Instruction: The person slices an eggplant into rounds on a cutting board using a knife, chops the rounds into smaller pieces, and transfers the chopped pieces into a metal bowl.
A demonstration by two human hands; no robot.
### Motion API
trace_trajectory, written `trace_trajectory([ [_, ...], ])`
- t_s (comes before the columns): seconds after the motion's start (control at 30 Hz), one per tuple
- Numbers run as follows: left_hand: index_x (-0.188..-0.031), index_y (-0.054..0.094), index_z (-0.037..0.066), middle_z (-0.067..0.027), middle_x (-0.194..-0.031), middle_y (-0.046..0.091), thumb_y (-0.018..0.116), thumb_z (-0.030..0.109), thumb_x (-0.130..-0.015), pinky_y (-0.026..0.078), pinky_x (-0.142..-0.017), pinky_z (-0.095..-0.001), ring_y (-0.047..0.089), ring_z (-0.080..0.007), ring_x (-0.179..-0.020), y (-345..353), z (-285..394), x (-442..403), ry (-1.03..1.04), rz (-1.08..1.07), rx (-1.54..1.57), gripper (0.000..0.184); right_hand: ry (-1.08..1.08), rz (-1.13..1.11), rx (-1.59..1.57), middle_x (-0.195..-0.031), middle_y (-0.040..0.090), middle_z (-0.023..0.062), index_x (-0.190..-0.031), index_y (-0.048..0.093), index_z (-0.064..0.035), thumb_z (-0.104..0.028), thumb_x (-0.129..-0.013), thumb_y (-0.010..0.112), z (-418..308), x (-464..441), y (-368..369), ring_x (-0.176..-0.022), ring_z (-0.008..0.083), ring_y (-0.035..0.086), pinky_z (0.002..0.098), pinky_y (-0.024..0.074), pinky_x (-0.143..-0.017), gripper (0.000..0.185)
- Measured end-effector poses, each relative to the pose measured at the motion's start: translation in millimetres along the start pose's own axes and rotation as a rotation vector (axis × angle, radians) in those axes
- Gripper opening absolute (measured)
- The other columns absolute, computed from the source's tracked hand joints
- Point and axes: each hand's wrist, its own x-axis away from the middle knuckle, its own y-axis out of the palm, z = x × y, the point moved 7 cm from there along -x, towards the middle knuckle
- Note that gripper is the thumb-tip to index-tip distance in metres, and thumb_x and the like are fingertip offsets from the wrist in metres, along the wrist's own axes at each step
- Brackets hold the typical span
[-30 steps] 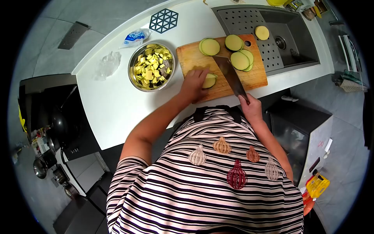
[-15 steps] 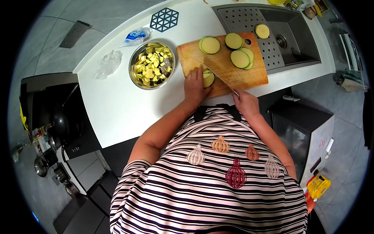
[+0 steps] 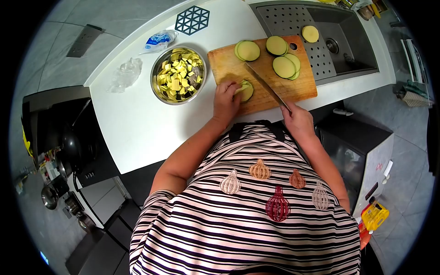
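My right hand (image 3: 299, 121) is closed round the handle of a kitchen knife (image 3: 266, 87). Its blade slants up and to the left, just above the wooden cutting board (image 3: 270, 101). At the board's lower left, my left hand (image 3: 225, 101) pinches the edge of a pale, dark-skinned eggplant slice (image 3: 239, 89). More cut eggplant (image 3: 247, 93) lies right beside those fingers. Farther up the board are an overlapping pair of slices (image 3: 249, 51) and two more small groups, one at the top (image 3: 277, 46) and one at the right (image 3: 284, 67).
A steel bowl (image 3: 153, 87) of eggplant cubes (image 3: 176, 75) stands left of the board. Near it lie a blue-white packet (image 3: 159, 41), a clear plastic bag (image 3: 126, 74) and a hexagonal trivet (image 3: 192, 20). One eggplant piece (image 3: 310, 34) rests on the perforated drainer (image 3: 316, 57) by the sink (image 3: 355, 64).
The knife has moved right and away from my left hand, its blade no longer beside the fingers. My left hand has shifted slightly, fingers now curled, lifting a slice's edge.
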Motion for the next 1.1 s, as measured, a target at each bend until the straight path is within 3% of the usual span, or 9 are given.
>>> trace_trajectory([
  [0.03, -0.094, 0.066, 0.006, -0.0133, -0.098, 0.062, 0.075, 0.005, -0.074, 0.049, -0.081, -0.0411, 0.059, -0.0337, -0.094, 3, -5, 0, -0.01, -0.039, 0.085, 0.022, 0.015, -0.039, -0.004, -0.077, 0.065, 0.0201, -0.101, 0.068, -0.0085, -0.024, -0.093, 0.059, -2, 2, 0, -0.074, 0.0393, 0.065, 0.0483, 0.0495, -0.065, 0.02],
  [0.13, -0.085, 0.064, 0.006, -0.0117, -0.089, 0.062, 0.073, 0.003, -0.075, 0.049, -0.077, -0.0408, 0.061, -0.033, -0.087, 3, -7, -3, -0.078, 0.018, 0.168, 0.014, 0.002, -0.094, -0.009, -0.076, 0.065, 0.0202, -0.102, 0.067, -0.0079, -0.024, -0.093, 0.058, -15, 7, -3, -0.074, 0.0395, 0.065, 0.0482, 0.0499, -0.066, 0.021],
  [0.57, -0.085, 0.066, 0.007, -0.0096, -0.091, 0.062, 0.076, 0.007, -0.075, 0.051, -0.073, -0.0364, 0.063, -0.0294, -0.086, 9, -11, -2, -0.063, 0.06, 0.15, 0.014, 0.0, -0.228, 0.141, -0.08, 0.067, 0.0213, -0.106, 0.068, -0.0083, -0.024, -0.092, 0.06, -30, -1, -7, -0.077, 0.0408, 0.065, 0.0484, 0.0514, -0.069, 0.022],
  [0.73, -0.084, 0.067, 0.008, -0.009, -0.093, 0.063, 0.077, 0.008, -0.075, 0.052, -0.074, -0.0358, 0.063, -0.0286, -0.086, 14, -18, 0, -0.099, 0.035, 0.179, 0.014, -0.026, -0.322, 0.237, -0.082, 0.067, 0.0225, -0.105, 0.067, -0.0072, -0.022, -0.092, 0.059, -30, -26, 32, -0.078, 0.0422, 0.064, 0.0507, 0.0511, -0.069, 0.022],
  [0.83, -0.084, 0.068, 0.008, -0.0085, -0.093, 0.062, 0.077, 0.009, -0.075, 0.051, -0.075, -0.0354, 0.063, -0.0278, -0.087, 12, -17, 0, -0.103, 0.062, 0.163, 0.014, -0.069, -0.147, 0.062, -0.079, 0.067, 0.0214, -0.095, 0.067, -0.0073, -0.026, -0.091, 0.059, -16, -36, 65, -0.076, 0.042, 0.064, 0.0509, 0.0504, -0.069, 0.021],
  [0.97, -0.087, 0.068, 0.008, -0.0087, -0.097, 0.062, 0.077, 0.011, -0.075, 0.051, -0.076, -0.0356, 0.062, -0.028, -0.09, 10, -20, 6, -0.161, 0.027, 0.187, 0.015, -0.102, -0.131, 0.109, -0.079, 0.067, 0.0208, -0.096, 0.067, -0.0071, -0.026, -0.092, 0.058, -17, -33, 62, -0.075, 0.0418, 0.064, 0.0505, 0.0501, -0.068, 0.021],
  [1.1, -0.089, 0.068, 0.007, -0.0097, -0.102, 0.061, 0.077, 0.013, -0.076, 0.051, -0.077, -0.0355, 0.061, -0.0285, -0.094, -1, -18, 10, -0.071, 0.051, 0.15, 0.017, -0.098, -0.121, 0.012, -0.078, 0.066, 0.0219, -0.098, 0.068, -0.0068, -0.026, -0.092, 0.059, -29, -29, 38, -0.074, 0.0417, 0.064, 0.0493, 0.0499, -0.066, 0.022],
])
